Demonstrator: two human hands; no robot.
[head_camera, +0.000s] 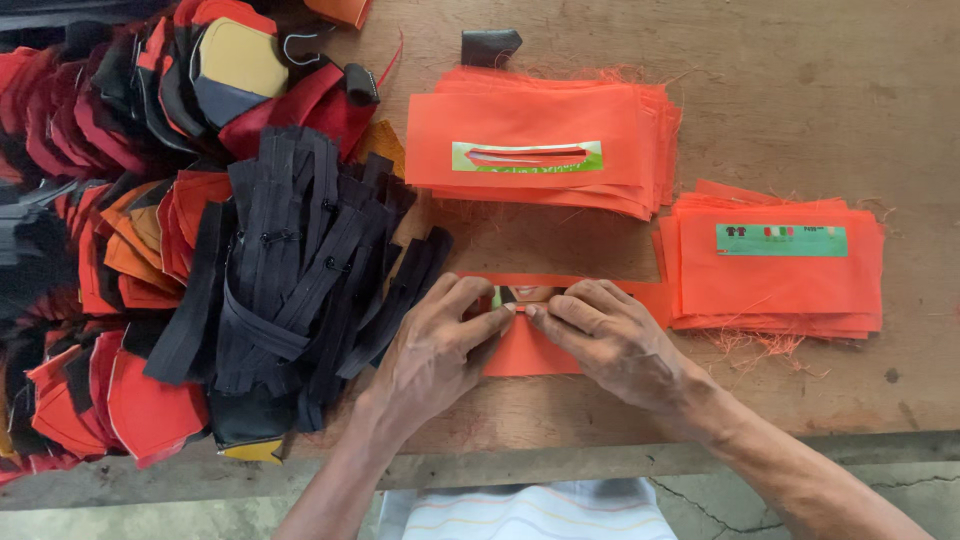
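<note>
Head view: I see both hands meeting over one orange fabric piece (535, 350) at the counter's (800, 80) near edge.
Left hand (435, 345): fingers closed narrow, pinching the piece's top fold at the middle.
Right hand (600, 335): fingertips pinched on the same fold, touching the left thumb.
Piece: flat on the counter, between the black zipper bundle (300, 270) and the right orange stack (775, 265); another stack (540, 140) lies beyond.
Doing it well: I'd judge the crease wants even pressure, edges aligned, cloth kept flat.
</note>
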